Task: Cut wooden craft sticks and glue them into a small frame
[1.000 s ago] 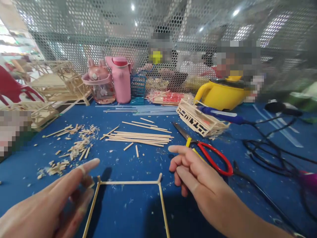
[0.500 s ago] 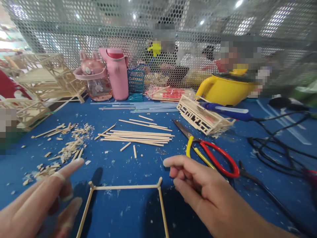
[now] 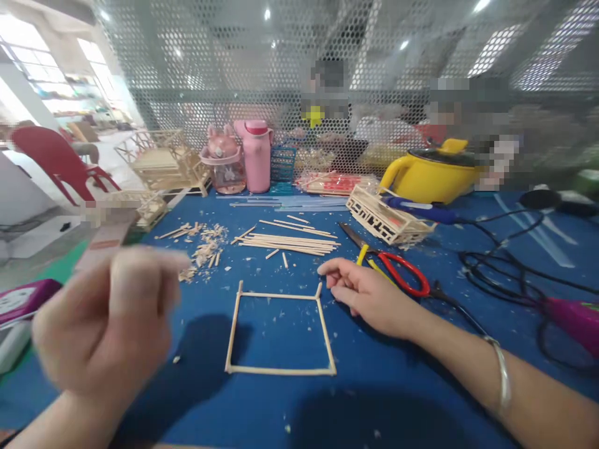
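A square frame of thin wooden sticks [image 3: 281, 370] lies flat on the blue table [image 3: 374, 386]. My right hand [image 3: 367, 294] rests on the table just right of the frame's far right corner, fingers loosely curled, index finger pointing left, holding nothing I can see. My left hand [image 3: 107, 321] is raised near the camera at the left, blurred, fingers curled inward; whether it holds anything is unclear. A pile of long wooden sticks [image 3: 290, 242] lies beyond the frame. Red and yellow handled scissors [image 3: 397, 274] lie right beside my right hand.
Stick offcuts [image 3: 203, 246] litter the left. A small stick model [image 3: 381, 221], a yellow pot [image 3: 435, 171], pink bottles [image 3: 257, 156] and stick structures [image 3: 163, 162] line the back by a mesh screen, with people behind it. Black cables [image 3: 515, 274] and a purple tool [image 3: 575, 315] lie at right.
The view pulled back and up, so the whole square frame now shows. My left hand rose from the table and curled its fingers. My right hand settled beside the frame's corner.
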{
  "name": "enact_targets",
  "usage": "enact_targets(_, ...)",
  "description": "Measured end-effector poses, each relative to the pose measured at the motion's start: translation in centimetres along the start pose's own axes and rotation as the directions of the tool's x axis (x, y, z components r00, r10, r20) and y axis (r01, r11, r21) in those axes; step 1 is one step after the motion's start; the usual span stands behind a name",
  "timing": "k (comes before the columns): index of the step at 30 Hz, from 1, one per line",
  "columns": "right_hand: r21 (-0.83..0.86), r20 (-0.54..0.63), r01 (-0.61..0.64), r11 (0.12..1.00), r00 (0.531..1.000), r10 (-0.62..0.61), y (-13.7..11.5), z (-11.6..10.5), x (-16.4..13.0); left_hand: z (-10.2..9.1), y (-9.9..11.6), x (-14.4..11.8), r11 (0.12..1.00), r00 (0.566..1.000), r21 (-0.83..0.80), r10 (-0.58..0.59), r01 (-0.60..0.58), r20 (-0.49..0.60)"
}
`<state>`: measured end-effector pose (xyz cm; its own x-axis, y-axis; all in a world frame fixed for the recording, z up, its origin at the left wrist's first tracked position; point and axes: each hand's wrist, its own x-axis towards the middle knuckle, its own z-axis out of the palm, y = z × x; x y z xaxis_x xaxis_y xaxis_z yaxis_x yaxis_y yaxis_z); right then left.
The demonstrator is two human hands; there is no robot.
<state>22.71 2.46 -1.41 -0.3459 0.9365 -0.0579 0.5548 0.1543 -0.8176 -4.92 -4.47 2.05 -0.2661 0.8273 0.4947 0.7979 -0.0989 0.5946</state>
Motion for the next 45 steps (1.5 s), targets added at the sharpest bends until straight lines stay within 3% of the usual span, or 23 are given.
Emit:
enact_targets(1, 0.062, 0.06, -0.058, 0.996, 0.997, 0.054, -0.3, -0.3, 0.3, -0.2, 0.6, 1.5, 0.994, 0.98, -0.111, -0.011, -0.012, -0.201)
enact_targets(3, 0.135, 0.151, -0.173, 0.976, 0.977, 0.153, -1.0, -0.7, 1.0, 0.3, 1.5, 4.3, 0.947, 0.972, -0.297, 0.054, -0.122, -0.227)
enact_targets(5, 0.136, 0.173, -0.252, 0.958, 0.958, 0.228, -1.8, -0.8, 1.4, 1.9, 1.4, 6.6, 0.916, 0.98, -0.368, 0.102, -0.16, -0.172)
enact_targets(8, 0.131, 0.138, -0.286, 0.949, 0.953, 0.268, -2.4, -0.6, 1.5, 4.7, -0.2, 8.4, 0.942, 0.986, -0.309, 0.156, -0.133, 0.052)
enact_targets(10, 0.168, 0.092, -0.266, 0.949, 0.963, 0.254, -2.3, -0.4, 1.2, 5.6, -1.6, 8.6, 0.972, 0.965, -0.223, 0.132, -0.081, 0.226)
enact_targets(12, 0.209, 0.049, -0.226, 0.951, 0.974, 0.221, -2.1, -0.1, 0.9, 5.5, -2.7, 8.2, 0.99, 0.91, -0.13, 0.103, -0.054, 0.403)
enact_targets(15, 0.228, 0.023, -0.204, 0.952, 0.979, 0.204, -1.7, 0.1, 0.8, 4.3, -3.2, 7.1, 0.99, 0.801, -0.143, 0.097, -0.015, 0.591)
enact_targets(17, 0.206, 0.006, -0.212, 0.955, 0.976, 0.216, -1.5, 0.2, 1.0, 3.7, -3.0, 6.3, 0.985, 0.747, -0.172, 0.134, -0.026, 0.651)
enact_targets(20, 0.136, -0.034, -0.188, 0.973, 0.98, 0.195, -1.3, 0.2, 1.3, 3.8, -2.6, 5.5, 0.979, 0.738, -0.167, 0.201, -0.12, 0.644)
enact_targets(22, 0.026, -0.2, -0.061, 0.998, 0.978, 0.065, -1.5, 0.1, 1.1, 4.1, -2.4, 5.3, 0.976, 0.736, -0.154, 0.219, -0.156, 0.641)
enact_targets(23, -0.069, -0.329, 0.03, 0.997, 0.943, -0.052, -1.8, 0.1, 0.9, 4.3, -2.4, 5.2, 0.977, 0.731, -0.14, 0.215, -0.164, 0.647)
enact_targets(24, -0.189, -0.45, 0.117, 0.975, 0.872, -0.192, -2.2, 0.2, 0.5, 4.5, -2.4, 5.2, 0.978, 0.727, -0.123, 0.209, -0.171, 0.654)
enact_targets(26, -0.443, -0.528, 0.253, 0.86, 0.702, -0.478, -3.3, 0.7, -0.4, 4.7, -2.4, 5.2, 0.98, 0.726, -0.09, 0.193, -0.178, 0.66)
enact_targets(27, -0.541, -0.466, 0.317, 0.779, 0.659, -0.591, -3.9, 1.2, -1.0, 4.9, -2.4, 5.2, 0.981, 0.73, -0.082, 0.184, -0.173, 0.659)
enact_targets(29, -0.64, -0.2, 0.488, 0.594, 0.64, -0.742, -4.9, 2.5, -2.0, 5.1, -2.3, 5.1, 0.986, 0.738, -0.084, 0.166, -0.147, 0.655)
enact_targets(31, -0.639, 0.054, 0.616, 0.462, 0.634, -0.771, -5.6, 3.9, -2.6, 5.3, -2.2, 4.9, 0.987, 0.743, -0.094, 0.157, -0.127, 0.651)
enact_targets(33, -0.627, 0.192, 0.659, 0.415, 0.647, -0.738, -5.7, 5.0, -2.9, 5.2, -2.1, 4.8, 0.985, 0.741, -0.105, 0.175, -0.14, 0.649)
enact_targets(40, -0.606, 0.297, 0.661, 0.443, 0.704, -0.645, -5.3, 6.2, -2.6, 4.6, -2.1, 4.8, 0.975, 0.701, -0.137, 0.221, -0.175, 0.678)
enact_targets(45, -0.568, 0.293, 0.667, 0.482, 0.712, -0.639, -5.0, 6.3, -2.5, 4.4, -2.7, 5.4, 0.977, 0.753, -0.083, 0.206, -0.198, 0.625)
